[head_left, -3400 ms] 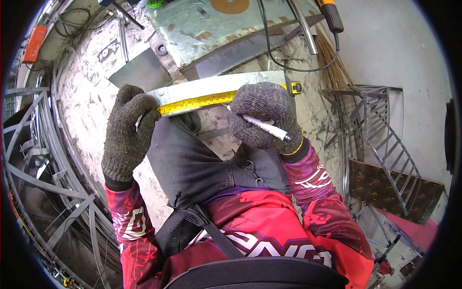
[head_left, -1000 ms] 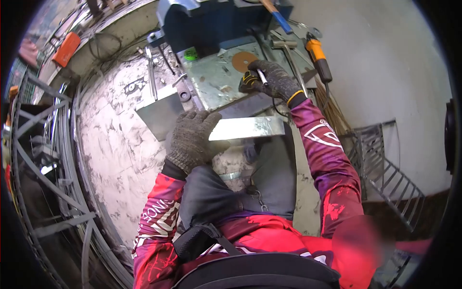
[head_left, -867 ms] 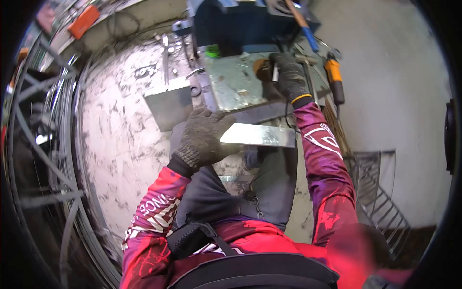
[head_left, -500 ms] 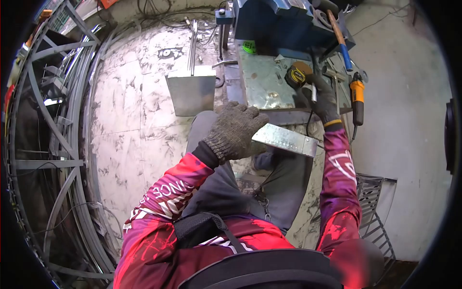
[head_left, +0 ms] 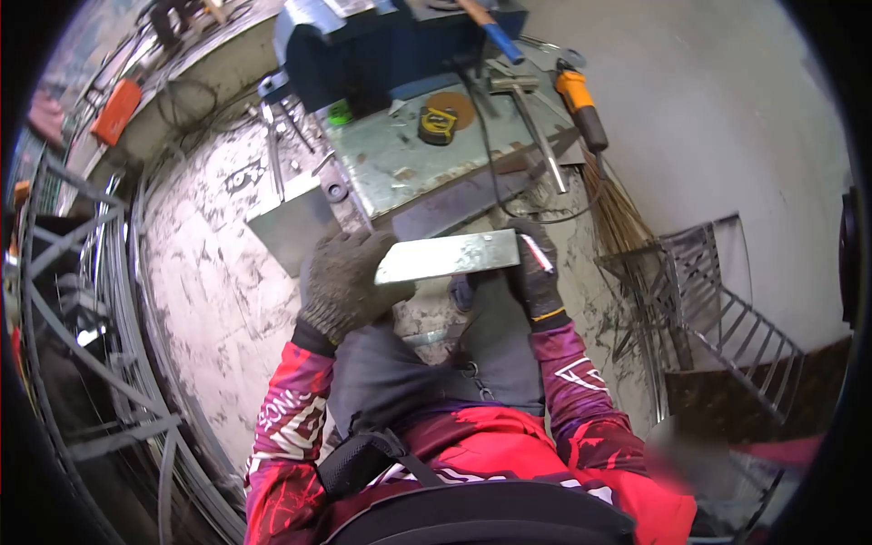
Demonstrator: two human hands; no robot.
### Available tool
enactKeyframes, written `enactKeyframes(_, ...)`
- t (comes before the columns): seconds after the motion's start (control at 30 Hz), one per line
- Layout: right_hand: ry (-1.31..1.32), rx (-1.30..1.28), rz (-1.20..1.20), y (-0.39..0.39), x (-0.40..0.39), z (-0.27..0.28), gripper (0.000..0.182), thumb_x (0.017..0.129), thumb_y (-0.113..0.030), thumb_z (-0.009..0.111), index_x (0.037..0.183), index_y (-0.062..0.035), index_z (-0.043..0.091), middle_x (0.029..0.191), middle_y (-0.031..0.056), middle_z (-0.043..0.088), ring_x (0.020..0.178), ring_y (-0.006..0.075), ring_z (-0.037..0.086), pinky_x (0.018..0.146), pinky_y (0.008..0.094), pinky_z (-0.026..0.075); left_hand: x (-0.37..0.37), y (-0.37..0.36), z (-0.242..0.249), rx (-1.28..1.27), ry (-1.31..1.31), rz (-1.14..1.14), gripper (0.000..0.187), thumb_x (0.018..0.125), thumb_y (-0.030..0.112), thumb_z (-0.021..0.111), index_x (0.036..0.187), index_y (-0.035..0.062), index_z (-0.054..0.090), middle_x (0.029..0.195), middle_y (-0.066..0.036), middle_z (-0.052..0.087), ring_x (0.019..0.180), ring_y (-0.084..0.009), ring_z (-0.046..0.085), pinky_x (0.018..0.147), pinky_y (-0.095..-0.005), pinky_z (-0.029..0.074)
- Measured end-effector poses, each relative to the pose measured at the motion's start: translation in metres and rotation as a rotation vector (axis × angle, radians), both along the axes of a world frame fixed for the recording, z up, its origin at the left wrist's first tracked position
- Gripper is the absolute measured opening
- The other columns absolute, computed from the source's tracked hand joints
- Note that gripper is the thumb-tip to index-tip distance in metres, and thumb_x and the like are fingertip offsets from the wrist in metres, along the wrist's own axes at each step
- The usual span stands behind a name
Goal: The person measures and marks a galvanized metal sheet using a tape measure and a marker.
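My left hand (head_left: pixel 350 282), in a dark knitted glove, grips the left end of a short galvanized metal bar (head_left: pixel 450 256) held above my knees. The bar lies nearly level, its shiny broad face showing. My gloved right hand (head_left: pixel 538 286) is closed around a slim white pen-like stick (head_left: pixel 536 254) with a red streak, right at the bar's other end. Just beyond my left hand stands a grey sheet-metal piece (head_left: pixel 291 227), partly hidden by the glove.
Ahead is a metal plate bench (head_left: pixel 391 173) carrying a yellow-black tape measure (head_left: pixel 438 125), a brown disc (head_left: pixel 454 107) and a metal T-shaped tool (head_left: pixel 536 127). An orange-black power tool (head_left: pixel 581 104) and a blue-handled hammer (head_left: pixel 495 36) lie at right. Metal lengths (head_left: pixel 127 300) line the left.
My right hand has come back from the bench to the bar's right end, carrying the white stick. The bar has turned nearly level. My view has swung to the right.
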State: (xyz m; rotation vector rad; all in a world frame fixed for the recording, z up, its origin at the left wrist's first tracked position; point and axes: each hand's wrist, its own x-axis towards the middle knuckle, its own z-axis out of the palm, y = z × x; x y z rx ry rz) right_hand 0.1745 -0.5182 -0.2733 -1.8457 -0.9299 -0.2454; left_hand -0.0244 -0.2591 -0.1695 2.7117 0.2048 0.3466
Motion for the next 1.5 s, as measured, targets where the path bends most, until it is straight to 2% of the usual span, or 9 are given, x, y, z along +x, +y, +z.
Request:
enactKeyframes(0.1, 0.403, 0.134, 0.063, 0.003, -0.002, -0.009, 0.019, 0.104, -0.011, 0.060, 0.116, 0.0015, 0.068, 0.103, 0.0143, 0.075, 0.092, 0.0238, 0.073, 0.084, 0.0389, 0.059, -0.008, -0.011, 0.009, 0.011, 0.039, 0.021, 0.059, 0.067, 0.042, 0.089, 0.115, 0.0122, 0.072, 0.101, -0.010, 0.072, 0.097, -0.0345, 0.069, 0.087, -0.0474, 0.050)
enactKeyframes(0.4, 0.472, 0.142, 0.146, 0.001, 0.005, -0.026, 0.021, 0.106, -0.015, 0.061, 0.120, -0.0013, 0.067, 0.104, 0.0123, 0.075, 0.092, 0.0225, 0.073, 0.083, 0.0362, 0.060, -0.018, -0.015, 0.022, -0.085, 0.093, -0.025, 0.067, 0.069, 0.037, 0.092, 0.125, 0.0088, 0.069, 0.109, -0.014, 0.070, 0.101, -0.0343, 0.071, 0.091, -0.0469, 0.054)
enactKeyframes(0.47, 0.074, -0.076, 0.031, -0.001, 0.005, -0.012, 0.024, 0.107, -0.022, 0.058, 0.112, -0.0023, 0.070, 0.102, 0.0123, 0.075, 0.090, 0.0253, 0.073, 0.083, 0.0386, 0.058, -0.021, -0.004, 0.016, -0.660, -0.068, 0.051, 0.066, 0.080, 0.033, 0.090, 0.135, 0.0054, 0.064, 0.113, -0.011, 0.065, 0.098, -0.0268, 0.068, 0.092, -0.0414, 0.054)
enactKeyframes(0.57, 0.264, 0.040, 0.038, -0.001, 0.003, -0.013, 0.033, 0.108, -0.032, 0.054, 0.109, -0.0024, 0.070, 0.094, 0.0119, 0.075, 0.087, 0.0271, 0.073, 0.083, 0.0399, 0.058, -0.022, 0.045, -0.003, -0.711, -0.245, 0.089, 0.062, 0.110, 0.050, 0.056, 0.143, -0.0022, 0.058, 0.125, -0.013, 0.067, 0.115, -0.0213, 0.064, 0.101, -0.0379, 0.054)
enactKeyframes(0.73, 0.327, 0.040, 0.072, 0.000, 0.002, -0.007, 0.024, 0.106, -0.019, 0.062, 0.120, -0.0017, 0.070, 0.106, 0.0121, 0.074, 0.097, 0.0219, 0.072, 0.088, 0.0362, 0.057, -0.024, 0.080, -0.059, -1.350, -0.356, 0.137, 0.090, 0.103, 0.076, 0.042, 0.136, -0.0052, 0.063, 0.121, -0.021, 0.072, 0.111, -0.0284, 0.070, 0.107, -0.0423, 0.052)
enactKeyframes(0.87, -0.155, -0.130, 0.039, -0.001, 0.011, -0.008, 0.027, 0.106, -0.020, 0.063, 0.120, 0.0010, 0.070, 0.104, 0.0113, 0.075, 0.100, 0.0217, 0.073, 0.087, 0.0346, 0.057, -0.034, 0.056, -0.105, -1.776, -0.226, 0.233, 0.092, 0.100, 0.080, 0.042, 0.129, -0.0047, 0.066, 0.111, -0.020, 0.075, 0.101, -0.0254, 0.072, 0.092, -0.0376, 0.057)
enactKeyframes(1.07, 0.782, 0.223, 0.095, 0.005, 0.011, -0.002, 0.022, 0.105, -0.016, 0.064, 0.118, -0.0003, 0.071, 0.102, 0.0082, 0.074, 0.093, 0.0172, 0.071, 0.084, 0.0340, 0.057, -0.032, 0.043, -0.141, -1.743, -0.398, 0.348, 0.078, 0.107, 0.069, 0.044, 0.118, -0.0040, 0.069, 0.101, -0.013, 0.073, 0.094, -0.0241, 0.070, 0.089, -0.0385, 0.057)
enactKeyframes(1.37, 0.291, -0.026, 0.086, 0.006, 0.019, -0.045, 0.029, 0.111, -0.029, 0.058, 0.118, -0.0028, 0.070, 0.097, 0.0082, 0.074, 0.085, 0.0168, 0.069, 0.077, 0.0330, 0.057, -0.039, 0.048, -0.135, -1.833, -0.309, 0.251, 0.067, 0.110, 0.059, 0.047, 0.118, -0.0030, 0.069, 0.108, -0.017, 0.074, 0.103, -0.0313, 0.070, 0.097, -0.0454, 0.056)
enactKeyframes(1.5, 0.559, 0.060, 0.115, 0.003, 0.019, -0.052, 0.030, 0.110, -0.028, 0.057, 0.116, -0.0016, 0.070, 0.101, 0.0085, 0.072, 0.089, 0.0168, 0.068, 0.080, 0.0330, 0.056, -0.036, 0.047, -0.141, -1.790, -0.377, 0.300, 0.066, 0.110, 0.058, 0.047, 0.116, -0.0039, 0.070, 0.107, -0.017, 0.074, 0.102, -0.0303, 0.070, 0.096, -0.0448, 0.056)
